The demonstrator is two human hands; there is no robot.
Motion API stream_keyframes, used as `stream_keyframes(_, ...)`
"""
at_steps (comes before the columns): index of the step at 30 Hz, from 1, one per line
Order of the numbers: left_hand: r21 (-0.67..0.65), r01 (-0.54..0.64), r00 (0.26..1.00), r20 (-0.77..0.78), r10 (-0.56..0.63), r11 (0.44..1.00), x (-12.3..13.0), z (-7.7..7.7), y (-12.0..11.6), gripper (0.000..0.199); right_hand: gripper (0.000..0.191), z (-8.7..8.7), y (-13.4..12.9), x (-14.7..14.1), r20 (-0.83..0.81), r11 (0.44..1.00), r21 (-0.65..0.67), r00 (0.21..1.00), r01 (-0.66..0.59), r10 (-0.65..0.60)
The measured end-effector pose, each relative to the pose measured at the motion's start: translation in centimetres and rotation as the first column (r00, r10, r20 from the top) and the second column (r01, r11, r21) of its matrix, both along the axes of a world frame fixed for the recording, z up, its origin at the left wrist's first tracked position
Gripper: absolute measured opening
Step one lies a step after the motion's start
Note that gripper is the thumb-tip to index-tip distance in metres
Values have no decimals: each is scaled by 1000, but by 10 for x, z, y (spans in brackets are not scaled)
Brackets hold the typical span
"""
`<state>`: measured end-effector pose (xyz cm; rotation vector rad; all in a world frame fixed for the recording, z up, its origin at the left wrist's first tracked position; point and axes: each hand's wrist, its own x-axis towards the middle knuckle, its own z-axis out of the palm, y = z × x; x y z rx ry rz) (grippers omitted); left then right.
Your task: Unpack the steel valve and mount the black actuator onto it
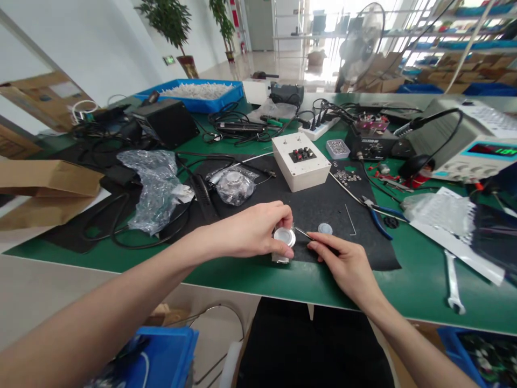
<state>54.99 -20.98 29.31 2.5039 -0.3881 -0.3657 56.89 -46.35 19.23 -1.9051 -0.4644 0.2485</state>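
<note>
My left hand (254, 230) is closed around a small silver part with a round white face (284, 237), just above the front edge of the black mat. From the right, my right hand (345, 261) pinches a thin metal tool (302, 233), its tip at or very near the side of that part. Whether it is tweezers or a slim driver I cannot make out. A translucent round disc (325, 229) lies on the mat just beyond my right fingers. Farther right rests an L-shaped hex key (350, 220).
Blue-handled pliers (379, 218) and a wrench (453, 283) lie to the right. A white switch box (301, 161) stands behind my hands, with scattered small nuts (345, 175) beside it. Bubble wrap (151, 188), a bagged round part (235, 186) and black cables lie left.
</note>
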Motion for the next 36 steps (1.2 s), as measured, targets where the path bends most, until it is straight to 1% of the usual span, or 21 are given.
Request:
stream_keyframes(2,51,29,1000,-13,-29,998,4,3,-2,47,28,0,-1,-1,33,1000,-15,999,2,-1)
stream_keyframes(5,112,69,998,1,-69,991,6,6,-5,42,27,1,-1,-3,112,999,-38,993,-37,41)
stream_keyframes(12,100,110,994,-38,-107,989,4,12,-4,38,26,2,-2,-5,155,1000,-16,988,-10,12)
stream_keyframes(14,97,122,991,-58,-117,988,5,14,-4,38,25,4,-2,-7,204,999,-9,978,-34,35)
stream_keyframes(17,93,135,989,-74,-128,987,7,15,-3,40,25,7,-4,-12,316,995,-14,944,-96,96)
stream_keyframes(20,83,146,987,-83,-139,986,10,13,0,42,27,13,-8,-13,426,987,-102,891,-127,158)
stream_keyframes(23,59,143,986,-96,-137,988,13,11,2,43,29,23,-13,-9,513,956,-266,821,-124,250)
stream_keyframes(25,39,132,987,-101,-128,990,13,10,2,44,31,29,-15,-5,524,926,-354,793,-129,311)
stream_keyframes(26,29,120,988,-100,-117,992,12,9,1,43,30,31,-15,-3,514,918,-370,792,-143,331)
stream_keyframes(27,23,110,990,-92,-108,994,10,8,-1,41,29,31,-13,-1,498,919,-358,800,-163,336)
stream_keyframes(29,22,102,994,-49,-101,995,6,6,-3,36,26,28,-8,1,453,939,-279,835,-199,312)
stream_keyframes(32,14,97,995,32,-97,995,-3,0,-3,33,24,21,1,0,406,969,-171,883,-178,234)
stream_keyframes(34,-44,57,997,49,-55,997,-9,-2,1,35,25,19,4,-3,403,978,-148,894,-149,197)
stream_keyframes(36,-113,-20,998,50,25,993,-11,0,7,36,25,19,1,-6,404,985,-125,900,-120,161)
